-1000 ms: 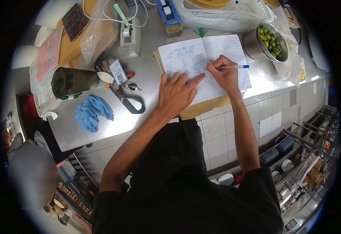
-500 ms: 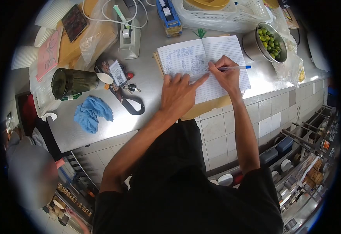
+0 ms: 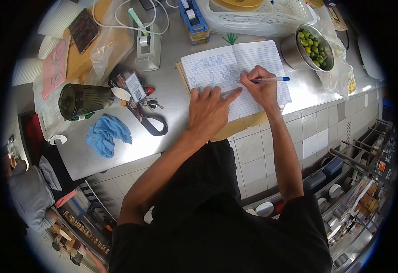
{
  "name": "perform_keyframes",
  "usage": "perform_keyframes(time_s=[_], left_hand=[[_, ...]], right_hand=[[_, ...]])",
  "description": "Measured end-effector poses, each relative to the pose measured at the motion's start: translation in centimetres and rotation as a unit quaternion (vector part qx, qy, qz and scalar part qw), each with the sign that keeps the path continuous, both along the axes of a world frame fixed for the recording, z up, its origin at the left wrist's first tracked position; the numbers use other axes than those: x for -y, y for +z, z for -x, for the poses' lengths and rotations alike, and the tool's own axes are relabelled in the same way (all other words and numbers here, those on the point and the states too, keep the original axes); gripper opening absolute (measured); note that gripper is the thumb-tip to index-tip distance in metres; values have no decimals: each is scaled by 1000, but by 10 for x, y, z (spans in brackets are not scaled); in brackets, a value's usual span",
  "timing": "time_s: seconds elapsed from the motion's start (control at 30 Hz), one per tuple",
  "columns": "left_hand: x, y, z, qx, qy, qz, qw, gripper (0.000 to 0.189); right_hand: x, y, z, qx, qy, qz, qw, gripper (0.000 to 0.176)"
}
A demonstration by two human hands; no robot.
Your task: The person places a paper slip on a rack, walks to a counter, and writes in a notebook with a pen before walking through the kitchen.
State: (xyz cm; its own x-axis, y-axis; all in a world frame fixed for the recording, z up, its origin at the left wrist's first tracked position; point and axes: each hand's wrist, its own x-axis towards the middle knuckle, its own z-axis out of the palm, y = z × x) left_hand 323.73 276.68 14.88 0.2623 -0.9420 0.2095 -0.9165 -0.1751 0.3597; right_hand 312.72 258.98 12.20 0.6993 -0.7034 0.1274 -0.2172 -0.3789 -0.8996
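Observation:
An open lined notebook (image 3: 258, 54) lies on the metal counter, its left page partly covered with blue handwriting. My right hand (image 3: 261, 88) grips a blue-capped pen (image 3: 276, 79), with the tip hidden by my fingers near the middle of the spread. Flat on the lower left page rests my left hand (image 3: 208, 108), fingers spread and index finger pointing toward the pen. Brown card or paper (image 3: 242, 125) sticks out beneath the notebook's lower edge.
A steel pot of green limes (image 3: 315, 48) stands right of the notebook. Two tape dispensers (image 3: 149, 48) sit behind it. To the left are keys (image 3: 152, 104), a dark lidded pitcher (image 3: 87, 100), a blue cloth (image 3: 108, 135) and a phone (image 3: 84, 29). A person in grey (image 3: 30, 195) is at far left.
The view has shifted slightly. The person in grey at the left has moved away from the camera. Both hands stay at the notebook, with the pen still in my right hand.

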Motion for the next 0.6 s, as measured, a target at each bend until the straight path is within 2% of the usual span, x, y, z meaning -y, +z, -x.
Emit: perform_keyframes(time_s=[0.4, 0.47, 0.6], left_hand=[[0, -1, 0, -7, -2, 7, 1000, 48], [0, 0, 0, -7, -2, 8, 1000, 48], [-1, 0, -1, -9, -2, 0, 1000, 48]], right_hand=[[1, 0, -1, 9, 3, 16, 1000, 26], [0, 1, -2, 26, -13, 2, 1000, 33], [0, -1, -2, 25, -21, 6, 999, 32]])
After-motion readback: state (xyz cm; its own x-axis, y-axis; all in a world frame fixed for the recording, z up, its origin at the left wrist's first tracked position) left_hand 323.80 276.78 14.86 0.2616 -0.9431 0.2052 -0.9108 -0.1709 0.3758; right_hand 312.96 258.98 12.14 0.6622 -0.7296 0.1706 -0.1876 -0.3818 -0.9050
